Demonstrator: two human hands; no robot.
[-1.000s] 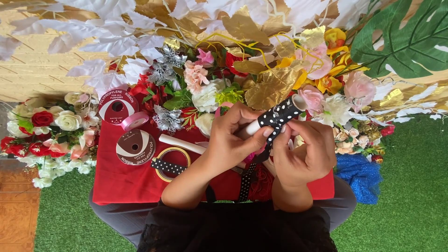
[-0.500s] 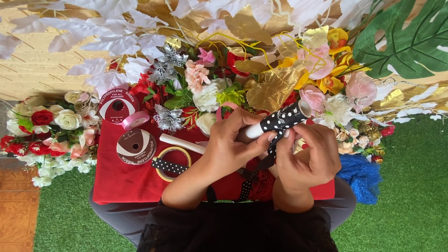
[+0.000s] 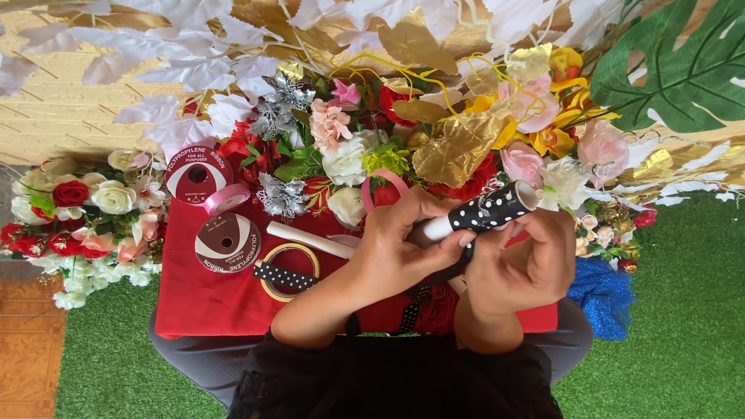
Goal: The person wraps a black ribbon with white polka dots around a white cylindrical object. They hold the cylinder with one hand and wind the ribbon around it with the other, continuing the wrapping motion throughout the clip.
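Both hands raised: left hand point(image 3: 403, 248) and right hand point(image 3: 520, 264) pinch the polka-dot-wrapped stick point(image 3: 485, 213), tip angled up-right.

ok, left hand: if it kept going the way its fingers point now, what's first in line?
The left hand points up and right along the white stick. First in line is the polka-dot ribbon wrap, which its fingertips already touch; beyond lie pink flowers, though depth is unclear.

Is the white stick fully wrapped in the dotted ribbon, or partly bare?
Partly bare. Black dotted ribbon covers the white stick toward its far end; the stretch near the left hand shows white.
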